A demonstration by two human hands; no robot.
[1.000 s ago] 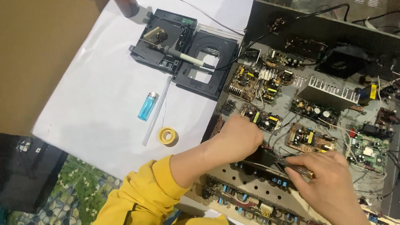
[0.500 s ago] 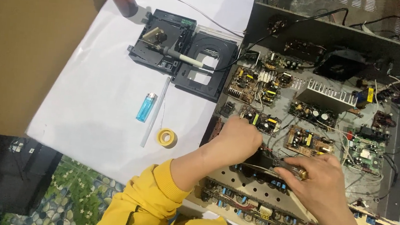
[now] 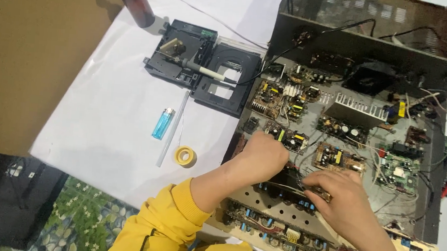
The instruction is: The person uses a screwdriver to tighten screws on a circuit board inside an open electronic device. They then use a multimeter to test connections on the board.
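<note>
Inside the open black metal amplifier chassis (image 3: 430, 67), the left hand (image 3: 266, 154) curls closed beside the right hand (image 3: 342, 201), whose fingers (image 3: 315, 183) pinch a small brown circuit board (image 3: 318, 192) lying crosswise between them.

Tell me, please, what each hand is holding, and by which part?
The right hand pinches a small circuit board at its near edge. The left hand rests closed on the wiring beside it; whether it holds anything cannot be told.

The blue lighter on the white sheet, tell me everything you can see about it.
The lighter is small, of see-through blue plastic with a silvery metal top. It lies flat on the white sheet, top pointing away from the person, beside a long pale rod and near a yellow tape roll. Neither hand touches it.
</note>
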